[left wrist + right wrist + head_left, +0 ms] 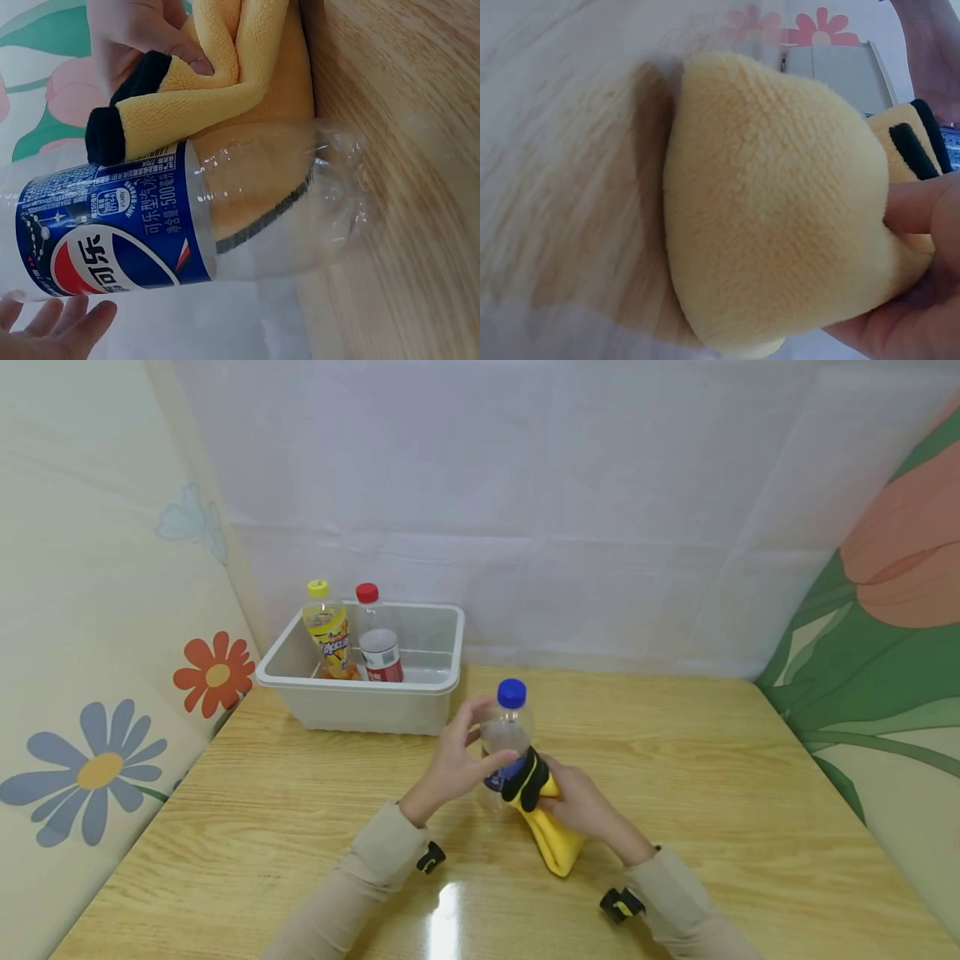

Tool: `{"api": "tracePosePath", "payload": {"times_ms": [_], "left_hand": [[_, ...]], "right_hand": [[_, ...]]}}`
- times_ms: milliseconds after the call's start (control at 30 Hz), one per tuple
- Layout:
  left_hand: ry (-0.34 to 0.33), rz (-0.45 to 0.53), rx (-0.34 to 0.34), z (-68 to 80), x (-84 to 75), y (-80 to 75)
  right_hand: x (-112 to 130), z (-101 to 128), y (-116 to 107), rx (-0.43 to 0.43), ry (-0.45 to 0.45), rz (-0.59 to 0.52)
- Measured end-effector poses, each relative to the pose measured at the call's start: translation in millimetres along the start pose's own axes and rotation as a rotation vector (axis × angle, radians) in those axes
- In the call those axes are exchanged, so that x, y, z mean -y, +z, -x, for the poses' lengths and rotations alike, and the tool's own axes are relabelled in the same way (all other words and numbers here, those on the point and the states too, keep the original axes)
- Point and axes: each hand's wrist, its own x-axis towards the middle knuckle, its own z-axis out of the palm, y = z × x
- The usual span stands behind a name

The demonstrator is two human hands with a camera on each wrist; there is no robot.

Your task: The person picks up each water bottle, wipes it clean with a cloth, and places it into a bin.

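Note:
A clear plastic Pepsi bottle [277,195] with a blue label [112,225] and a blue cap [512,693] stands upright close over the table. My left hand [468,760] grips it around its upper part, thumb across the front; in the left wrist view its fingertips [97,319] lie at the label's edge. To the right of the bottle, my right hand [581,802] pinches a bunched yellow cloth [558,835] with black edging. The cloth's folded edge lies against the label, and its loose end hangs toward the table, filling much of the right wrist view [772,202].
A light grey plastic bin [375,706] stands at the back left of the wooden table [675,752]. Inside it are a yellow-capped bottle [330,631] and a red-capped bottle [380,647]. White sheeting [525,510] rises behind, with flower-patterned fabric [97,772] at the sides.

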Motion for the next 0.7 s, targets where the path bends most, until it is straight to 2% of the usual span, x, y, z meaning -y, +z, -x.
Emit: {"api": "tracePosePath", "payload": {"times_ms": [200,333,500,700], "left_hand": [[0.044,-0.038,-0.042,-1.5,29.7,3.2],[0.059,-0.051,-0.051,-0.9,33.4,2.7],[0.054,-0.046,-0.052,-1.0,27.2,2.4],[0.076,-0.005,-0.048,1.0,4.1,-1.1]], "right_hand": [[0,2,-3,-0.030,0.018,-0.008],[0,3,-5,-0.037,0.029,0.001],[2,5,-9,-0.034,0.053,-0.008],[0,6,-16,-0.054,0.035,-0.013]]}}
